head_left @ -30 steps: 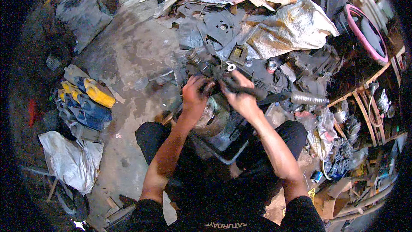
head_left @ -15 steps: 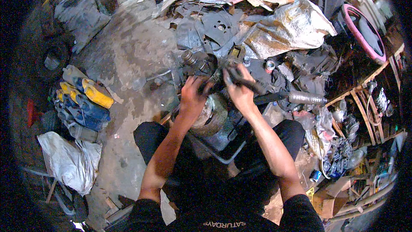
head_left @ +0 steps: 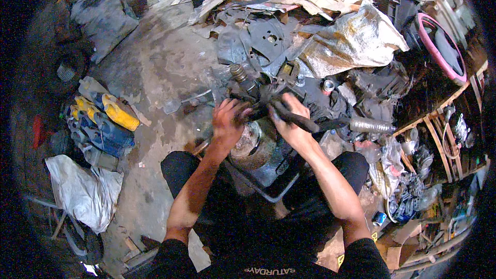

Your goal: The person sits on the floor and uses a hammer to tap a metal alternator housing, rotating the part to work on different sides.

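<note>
My left hand (head_left: 229, 120) is closed, fingers curled around one end of a dark, rubber-like strip (head_left: 299, 121). My right hand (head_left: 290, 124) grips the same strip further right, and a loose end sticks out past its fingers. Between the hands the strip is blurred and merges with dark parts behind it. Below them, between my knees, stands a worn round metal block (head_left: 247, 143) in a dark metal frame (head_left: 279, 196). Just beyond my left hand is a ridged metal cylinder (head_left: 238, 71). A small open can (head_left: 328, 87) stands to the right.
Flat dark sheets with a holed disc (head_left: 268, 37) and a dirty white sack (head_left: 356, 36) lie ahead. A clear bottle (head_left: 372, 125) and plastic bags are at right, near a pink-rimmed ring (head_left: 439, 46). Yellow-and-blue containers (head_left: 120, 112) and a white bag (head_left: 85, 191) are at left.
Both hands have come slightly lower relative to the metal parts ahead. The strip's loose end now points further down and right of my right hand. The view has shifted a little.
</note>
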A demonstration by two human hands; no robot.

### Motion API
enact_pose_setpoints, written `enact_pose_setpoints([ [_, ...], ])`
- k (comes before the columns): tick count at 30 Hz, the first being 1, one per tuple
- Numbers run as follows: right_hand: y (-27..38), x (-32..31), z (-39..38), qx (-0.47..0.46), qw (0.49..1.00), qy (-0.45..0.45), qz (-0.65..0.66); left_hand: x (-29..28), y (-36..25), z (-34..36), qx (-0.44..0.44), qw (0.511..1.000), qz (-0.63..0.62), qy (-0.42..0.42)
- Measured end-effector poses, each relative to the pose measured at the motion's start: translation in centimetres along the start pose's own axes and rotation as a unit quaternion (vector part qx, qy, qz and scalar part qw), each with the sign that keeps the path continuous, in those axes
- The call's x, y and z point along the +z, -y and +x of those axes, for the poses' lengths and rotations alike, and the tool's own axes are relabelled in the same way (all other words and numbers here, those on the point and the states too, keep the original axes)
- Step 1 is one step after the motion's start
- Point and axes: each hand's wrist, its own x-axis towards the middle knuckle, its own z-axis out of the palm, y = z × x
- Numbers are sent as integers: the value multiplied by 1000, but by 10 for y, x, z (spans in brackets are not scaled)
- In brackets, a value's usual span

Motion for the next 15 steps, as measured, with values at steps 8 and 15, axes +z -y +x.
enact_pose_setpoints([
  [8,-40,44,-23,-55,997,-17,-45,-1,-18,21,-48,996,-35,62],
  [15,-48,44,-27,-113,993,-28,-23,8,-24,19,-57,995,-66,52],
])
